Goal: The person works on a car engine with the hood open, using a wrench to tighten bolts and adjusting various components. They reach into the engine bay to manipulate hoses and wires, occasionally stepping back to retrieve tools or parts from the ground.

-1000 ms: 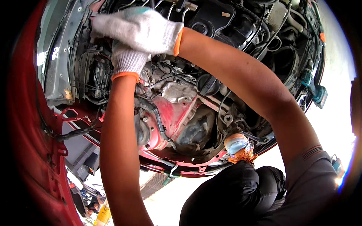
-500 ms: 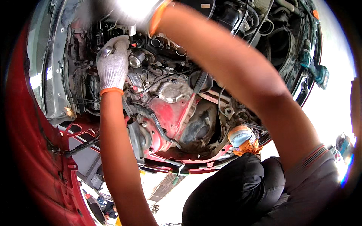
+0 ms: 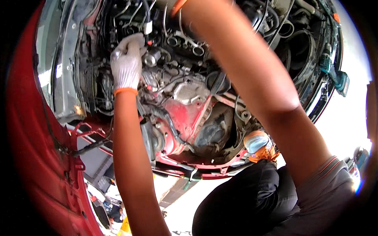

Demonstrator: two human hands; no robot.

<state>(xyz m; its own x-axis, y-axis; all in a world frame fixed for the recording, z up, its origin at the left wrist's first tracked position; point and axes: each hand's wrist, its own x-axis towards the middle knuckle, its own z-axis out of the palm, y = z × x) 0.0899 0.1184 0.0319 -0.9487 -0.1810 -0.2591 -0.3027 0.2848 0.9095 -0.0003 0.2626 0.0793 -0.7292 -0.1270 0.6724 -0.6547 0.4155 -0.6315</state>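
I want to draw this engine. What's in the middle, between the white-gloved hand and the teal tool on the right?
Between the left hand and the teal power tool, the head view shows engine hoses and metal parts, crossed by the person's right forearm.

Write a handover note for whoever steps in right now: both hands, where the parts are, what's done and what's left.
Left hand, in a white knit glove with an orange cuff, is raised into the red car's engine bay, fingers closed around something beside a small round silver metal fitting; what it grips is hidden.
Right hand is out of view past the top edge; only its bare forearm shows.
A teal cordless power tool sits at the bay's right edge, untouched.
Done: cannot tell from this view.
Left: the fitting is still in place.
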